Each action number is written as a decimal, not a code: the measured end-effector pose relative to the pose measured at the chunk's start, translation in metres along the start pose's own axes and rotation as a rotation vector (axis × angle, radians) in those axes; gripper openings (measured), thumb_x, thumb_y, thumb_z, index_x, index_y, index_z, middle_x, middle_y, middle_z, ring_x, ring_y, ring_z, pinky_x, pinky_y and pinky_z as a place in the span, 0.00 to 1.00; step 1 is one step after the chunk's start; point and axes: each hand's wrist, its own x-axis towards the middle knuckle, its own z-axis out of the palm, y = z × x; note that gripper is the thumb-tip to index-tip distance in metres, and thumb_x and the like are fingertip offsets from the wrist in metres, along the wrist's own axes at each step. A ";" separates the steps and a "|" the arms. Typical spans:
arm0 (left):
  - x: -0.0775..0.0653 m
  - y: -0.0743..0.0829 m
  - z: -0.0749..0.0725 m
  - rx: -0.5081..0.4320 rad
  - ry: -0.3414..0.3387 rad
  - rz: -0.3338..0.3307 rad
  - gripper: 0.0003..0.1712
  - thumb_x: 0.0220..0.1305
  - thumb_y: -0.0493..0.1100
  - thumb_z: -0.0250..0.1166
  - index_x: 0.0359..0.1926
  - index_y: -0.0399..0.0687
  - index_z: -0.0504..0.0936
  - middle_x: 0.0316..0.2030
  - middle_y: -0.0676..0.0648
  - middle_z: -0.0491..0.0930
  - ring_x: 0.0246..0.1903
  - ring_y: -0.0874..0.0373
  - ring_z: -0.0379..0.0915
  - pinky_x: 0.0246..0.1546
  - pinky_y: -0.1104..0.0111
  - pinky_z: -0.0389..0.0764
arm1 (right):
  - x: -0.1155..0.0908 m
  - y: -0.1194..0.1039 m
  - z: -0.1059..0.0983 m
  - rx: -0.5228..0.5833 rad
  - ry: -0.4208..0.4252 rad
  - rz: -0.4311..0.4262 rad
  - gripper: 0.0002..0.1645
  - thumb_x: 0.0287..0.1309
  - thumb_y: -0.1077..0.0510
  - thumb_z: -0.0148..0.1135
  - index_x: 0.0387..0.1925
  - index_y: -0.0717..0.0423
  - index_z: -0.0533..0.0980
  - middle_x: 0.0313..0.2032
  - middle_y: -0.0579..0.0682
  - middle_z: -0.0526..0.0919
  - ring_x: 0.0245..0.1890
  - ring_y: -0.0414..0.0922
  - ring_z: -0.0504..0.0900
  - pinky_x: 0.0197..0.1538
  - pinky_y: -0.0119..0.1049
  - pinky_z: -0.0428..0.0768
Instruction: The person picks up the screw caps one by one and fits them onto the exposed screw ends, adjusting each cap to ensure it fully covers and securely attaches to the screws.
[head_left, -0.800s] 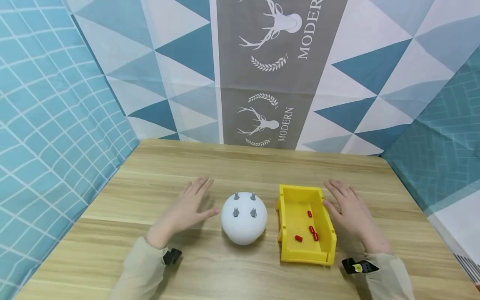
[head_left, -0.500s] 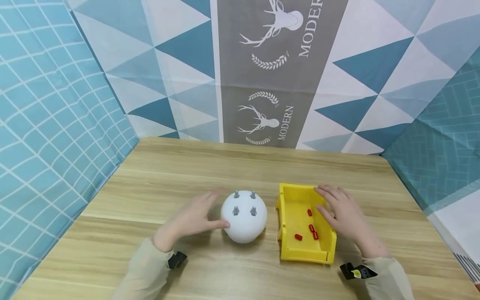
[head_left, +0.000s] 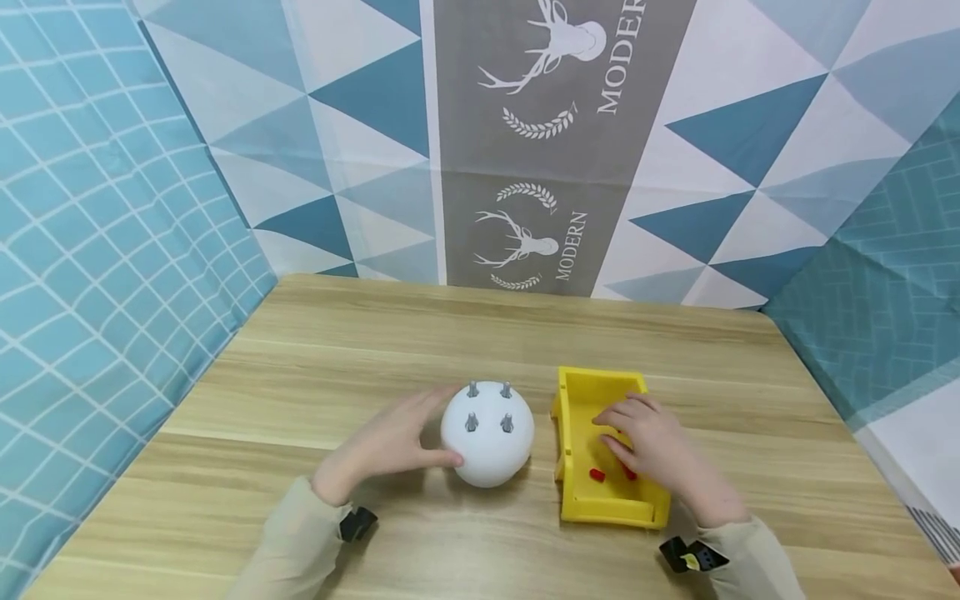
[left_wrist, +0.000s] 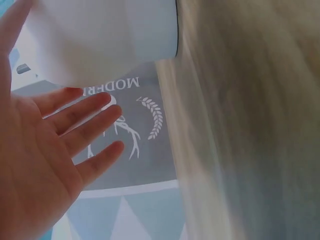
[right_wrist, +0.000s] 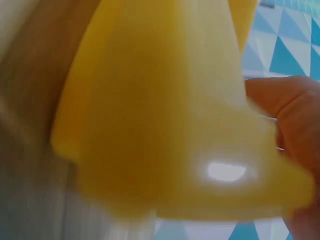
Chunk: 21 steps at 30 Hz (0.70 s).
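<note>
A person's right hand (head_left: 651, 437) dips into a yellow plastic bin (head_left: 611, 512), having crossed the bin's nearer side wall within the past second. Its thumb and fingers stand apart, slightly bent, with nothing seen between them. One small red cap (head_left: 597, 475) lies just beyond the thumb; another peeks from under the hand, and others may be hidden.

The left hand (head_left: 393, 442) has moved in on a white ball (head_left: 487, 454), directly to its right, and its thumb now rests against the side. The left wrist view shows its fingers loosely spread and nearly straight. Four upright metal bolts (head_left: 472, 423) top the ball, out of the left fingers' reach. The shift suggests a cap is being sought while the ball is steadied; none looks lifted.

Under both hands runs a wood-grain table (head_left: 420, 325). Beyond them hangs a triangle-patterned backdrop (head_left: 517, 150) with deer heads and "MODERN"; blue grid cloth (head_left: 112, 167) rises past the left hand, teal cloth (head_left: 885, 275) past the right.
</note>
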 end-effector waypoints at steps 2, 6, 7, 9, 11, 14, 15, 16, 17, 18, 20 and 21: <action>0.000 0.000 0.001 -0.010 -0.005 -0.001 0.57 0.39 0.77 0.58 0.68 0.55 0.57 0.64 0.52 0.63 0.62 0.55 0.59 0.60 0.52 0.61 | 0.001 -0.004 0.003 -0.011 -0.004 -0.042 0.10 0.46 0.56 0.69 0.34 0.52 0.80 0.34 0.44 0.82 0.39 0.46 0.78 0.55 0.48 0.70; 0.001 0.001 0.003 -0.033 -0.010 -0.013 0.59 0.38 0.78 0.59 0.68 0.54 0.56 0.64 0.51 0.63 0.62 0.56 0.59 0.60 0.54 0.62 | 0.002 -0.009 0.008 -0.021 -0.044 -0.064 0.09 0.46 0.56 0.68 0.33 0.52 0.80 0.32 0.44 0.82 0.37 0.44 0.79 0.53 0.47 0.72; 0.001 0.002 0.003 -0.037 -0.011 -0.014 0.60 0.38 0.78 0.59 0.68 0.53 0.55 0.64 0.50 0.63 0.62 0.55 0.59 0.60 0.54 0.62 | 0.002 -0.009 0.008 -0.025 -0.056 -0.062 0.08 0.47 0.56 0.68 0.32 0.52 0.80 0.32 0.44 0.82 0.37 0.45 0.79 0.53 0.47 0.72; 0.002 0.003 0.003 -0.041 -0.013 -0.015 0.61 0.38 0.78 0.60 0.69 0.52 0.53 0.64 0.49 0.62 0.62 0.55 0.59 0.61 0.55 0.61 | 0.003 -0.011 0.008 -0.030 -0.084 -0.048 0.08 0.47 0.56 0.67 0.32 0.53 0.80 0.32 0.45 0.82 0.36 0.45 0.79 0.54 0.47 0.72; 0.003 0.004 0.004 -0.041 -0.017 -0.016 0.62 0.38 0.78 0.59 0.69 0.51 0.52 0.65 0.49 0.61 0.62 0.55 0.59 0.61 0.56 0.61 | 0.004 -0.013 0.007 -0.032 -0.113 -0.039 0.08 0.47 0.56 0.67 0.31 0.53 0.80 0.31 0.45 0.82 0.36 0.45 0.79 0.53 0.47 0.71; 0.003 0.004 0.005 -0.038 -0.015 -0.017 0.63 0.38 0.78 0.59 0.69 0.49 0.52 0.65 0.49 0.61 0.62 0.55 0.59 0.61 0.56 0.61 | 0.004 -0.016 0.005 -0.046 -0.157 -0.020 0.09 0.47 0.55 0.67 0.31 0.53 0.79 0.30 0.45 0.82 0.33 0.45 0.79 0.52 0.46 0.72; 0.003 0.004 0.006 -0.037 -0.015 -0.016 0.62 0.38 0.78 0.59 0.69 0.49 0.52 0.65 0.50 0.61 0.62 0.55 0.59 0.61 0.56 0.61 | 0.004 -0.017 0.005 -0.052 -0.178 -0.007 0.09 0.47 0.54 0.67 0.31 0.53 0.79 0.30 0.45 0.82 0.33 0.45 0.79 0.51 0.45 0.72; 0.003 0.004 0.006 -0.040 -0.012 -0.013 0.62 0.38 0.78 0.59 0.69 0.48 0.53 0.65 0.49 0.61 0.62 0.55 0.59 0.61 0.56 0.61 | 0.004 -0.018 0.004 -0.060 -0.196 0.004 0.11 0.46 0.53 0.67 0.31 0.53 0.79 0.30 0.45 0.82 0.33 0.45 0.79 0.51 0.45 0.72; 0.003 0.004 0.007 -0.044 -0.009 -0.008 0.62 0.38 0.77 0.59 0.69 0.47 0.53 0.65 0.49 0.61 0.62 0.54 0.59 0.61 0.55 0.61 | 0.003 -0.019 0.004 -0.066 -0.217 0.021 0.12 0.46 0.52 0.68 0.32 0.53 0.79 0.30 0.46 0.82 0.33 0.45 0.79 0.51 0.45 0.72; 0.003 0.004 0.007 -0.046 -0.008 -0.006 0.62 0.39 0.77 0.60 0.69 0.47 0.53 0.65 0.48 0.61 0.62 0.54 0.59 0.61 0.55 0.61 | 0.003 -0.020 0.004 -0.069 -0.238 0.037 0.13 0.45 0.51 0.68 0.32 0.54 0.78 0.31 0.46 0.82 0.34 0.46 0.79 0.51 0.46 0.72; 0.002 0.004 0.008 -0.052 -0.005 -0.001 0.62 0.39 0.77 0.60 0.69 0.47 0.53 0.65 0.47 0.61 0.62 0.53 0.60 0.60 0.54 0.62 | 0.004 -0.022 0.003 -0.070 -0.275 0.064 0.16 0.44 0.49 0.69 0.33 0.54 0.78 0.32 0.46 0.82 0.35 0.46 0.80 0.51 0.47 0.71; 0.002 0.004 0.009 -0.055 -0.006 -0.001 0.62 0.39 0.76 0.60 0.69 0.47 0.53 0.65 0.46 0.61 0.62 0.52 0.59 0.60 0.54 0.62 | 0.005 -0.023 0.003 -0.065 -0.290 0.075 0.16 0.44 0.49 0.69 0.33 0.54 0.78 0.32 0.46 0.82 0.35 0.46 0.79 0.52 0.47 0.70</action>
